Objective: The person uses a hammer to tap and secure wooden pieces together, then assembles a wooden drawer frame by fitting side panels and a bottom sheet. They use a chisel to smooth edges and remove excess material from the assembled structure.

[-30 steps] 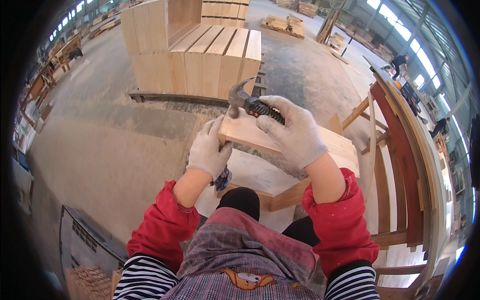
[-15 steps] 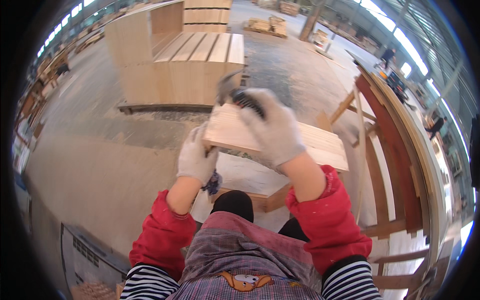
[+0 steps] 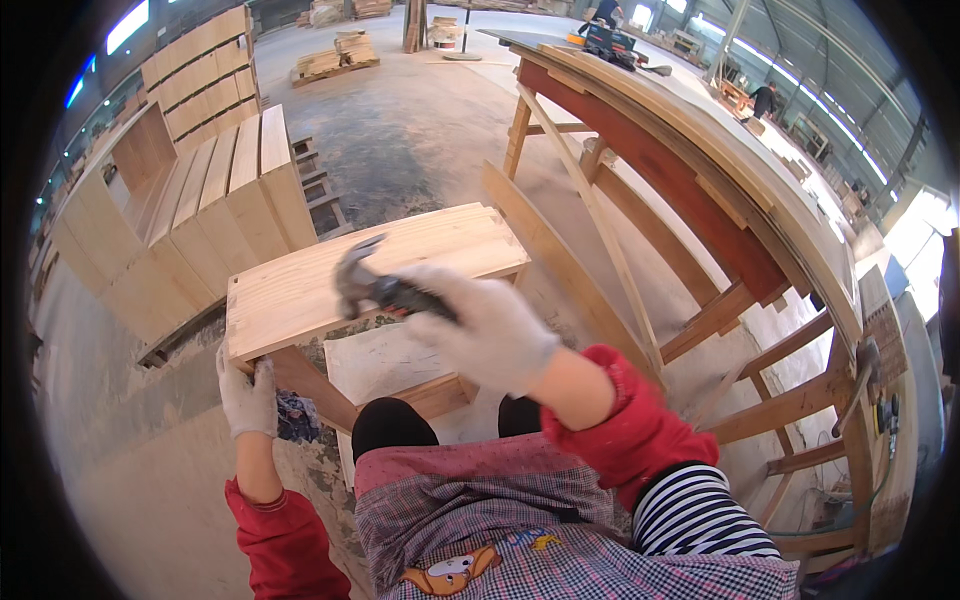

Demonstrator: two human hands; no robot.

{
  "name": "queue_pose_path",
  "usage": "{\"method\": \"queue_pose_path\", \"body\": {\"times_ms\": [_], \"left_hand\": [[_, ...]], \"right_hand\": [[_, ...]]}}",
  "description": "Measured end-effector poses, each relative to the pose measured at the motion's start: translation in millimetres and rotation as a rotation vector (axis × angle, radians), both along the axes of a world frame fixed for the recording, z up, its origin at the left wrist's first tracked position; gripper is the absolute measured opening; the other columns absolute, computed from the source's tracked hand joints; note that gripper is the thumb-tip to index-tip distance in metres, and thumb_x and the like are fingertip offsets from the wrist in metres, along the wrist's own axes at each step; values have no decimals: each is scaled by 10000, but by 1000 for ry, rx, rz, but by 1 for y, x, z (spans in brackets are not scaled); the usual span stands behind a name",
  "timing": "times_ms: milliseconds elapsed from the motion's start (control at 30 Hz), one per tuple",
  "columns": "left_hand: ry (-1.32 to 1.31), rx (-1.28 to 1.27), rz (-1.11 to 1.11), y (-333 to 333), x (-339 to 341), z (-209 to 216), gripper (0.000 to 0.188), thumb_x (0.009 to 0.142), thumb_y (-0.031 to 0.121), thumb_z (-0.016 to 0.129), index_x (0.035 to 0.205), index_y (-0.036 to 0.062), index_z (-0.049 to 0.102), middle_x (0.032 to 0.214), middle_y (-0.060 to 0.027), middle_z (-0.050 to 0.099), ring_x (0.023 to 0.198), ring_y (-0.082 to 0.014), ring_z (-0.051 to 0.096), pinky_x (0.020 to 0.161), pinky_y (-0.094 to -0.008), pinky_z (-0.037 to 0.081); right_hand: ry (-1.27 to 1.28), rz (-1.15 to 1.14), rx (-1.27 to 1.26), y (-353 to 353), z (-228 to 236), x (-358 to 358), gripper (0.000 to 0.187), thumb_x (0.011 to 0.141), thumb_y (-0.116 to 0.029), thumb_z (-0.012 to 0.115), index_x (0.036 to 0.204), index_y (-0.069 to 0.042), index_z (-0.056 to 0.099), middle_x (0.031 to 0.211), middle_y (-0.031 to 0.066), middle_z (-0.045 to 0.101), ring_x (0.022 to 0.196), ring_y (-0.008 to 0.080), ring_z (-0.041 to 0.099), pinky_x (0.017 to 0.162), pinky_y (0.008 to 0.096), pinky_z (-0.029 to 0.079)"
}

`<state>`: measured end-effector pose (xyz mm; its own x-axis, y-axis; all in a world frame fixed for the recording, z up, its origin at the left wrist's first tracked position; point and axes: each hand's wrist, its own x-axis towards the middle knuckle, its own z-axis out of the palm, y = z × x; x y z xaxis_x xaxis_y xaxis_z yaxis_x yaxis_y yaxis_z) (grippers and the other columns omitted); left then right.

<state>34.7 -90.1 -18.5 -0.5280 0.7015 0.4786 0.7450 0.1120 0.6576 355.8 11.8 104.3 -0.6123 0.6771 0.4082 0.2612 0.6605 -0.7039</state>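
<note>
A: Start big. Wood panel [image 3: 370, 272] sits centre frame, on a low wooden stand [image 3: 400, 395]. Long axis runs lower left to upper right, from the near corner by the left glove up toward the slanted frame on the right.

B: Surroundings?

A: Stack of pale board crates [image 3: 190, 215] in the upper left, apart from the panel across bare concrete floor [image 3: 420, 130]. Big timber trestle frame [image 3: 700, 230] fills the right side, its slanted brace passing just beside the panel's far end.

B: Hands?

A: Right hand [image 3: 490, 325], white glove, fist closed round the handle of a hammer [image 3: 385, 290]. It hangs over the panel's near long edge, centre frame. Left hand [image 3: 248, 395], also gloved, is lower left, fingers clamped on the panel's near left corner from below the edge.

B: Hammer orientation?

A: Handle lies roughly along the panel's long axis, a bit tilted. Head [image 3: 355, 275] points to frame left, over the panel's top face, left of centre. Can't tell whether the head touches the wood or sits just above it.

B: So which hand is nearer the strike area?

A: Right. Hammer head lies left of the right fist and up-right of the left glove, between the two. Left hand stays at the corner, well off the head.

B: Nail visible?

A: Too small to tell.
</note>
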Motion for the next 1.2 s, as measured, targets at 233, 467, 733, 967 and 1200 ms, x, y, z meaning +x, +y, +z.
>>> {"method": "queue_pose_path", "body": {"times_ms": [233,467,733,967,1200], "left_hand": [[-76,17,-26,-3,-7,-6,445,863,25,587,1293,-45,493,1342,-184,470,1205,-291,504,1016,-327,379],[-151,42,-45,0,-6,-7,462,872,22,581,1315,-49,468,1330,-158,469,1188,-255,509,1012,-310,384],[-69,20,-81,0,-24,-19,443,873,11,574,1303,-46,479,1278,-143,500,1156,-237,520,991,-313,392],[-340,91,-148,1,-3,-8,471,909,63,596,1339,-27,427,1254,-126,511,1119,-213,508,995,-321,394],[-844,220,-146,-70,21,-44,262,962,158,585,1172,27,499,1011,-43,589,890,-86,550,728,-240,442]], "right_hand": [[217,-363,3,7,27,103,387,877,-148,646,1241,-34,580,856,153,662,757,173,654,741,294,515],[72,-324,125,31,26,133,374,891,-143,647,1224,11,573,884,143,682,780,135,644,748,293,520],[7,-378,86,72,26,100,327,880,-190,622,1176,-52,614,987,168,676,882,263,640,817,346,501],[-81,-431,23,87,24,82,315,883,-213,637,1165,-72,635,959,166,687,855,235,671,797,320,513],[26,-40,12,-18,34,23,422,854,-204,612,1272,-187,564,963,137,666,839,324,674,758,407,544]]}}
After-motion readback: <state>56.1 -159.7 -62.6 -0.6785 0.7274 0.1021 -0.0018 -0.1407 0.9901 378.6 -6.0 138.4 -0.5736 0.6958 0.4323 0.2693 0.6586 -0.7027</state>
